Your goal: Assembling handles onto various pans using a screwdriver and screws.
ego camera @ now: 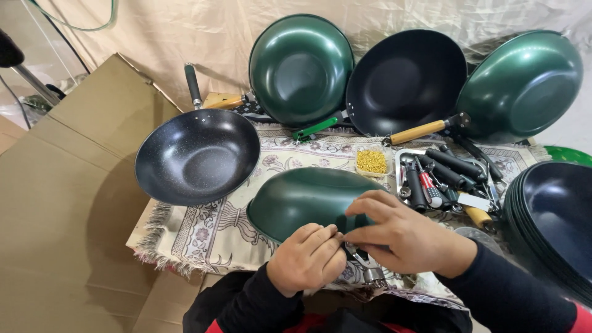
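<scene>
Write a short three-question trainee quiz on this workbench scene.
1. True or false: both hands, left hand and right hand, rest on the upturned green pan.
2. Which pan lies flat beside it on the patterned cloth? A) a speckled black pan B) a red pan C) a glass bowl
3. What fills the small tub next to the tray of handles?

Key:
1. True.
2. A, the speckled black pan.
3. Small yellow pieces, too small to identify.
</scene>
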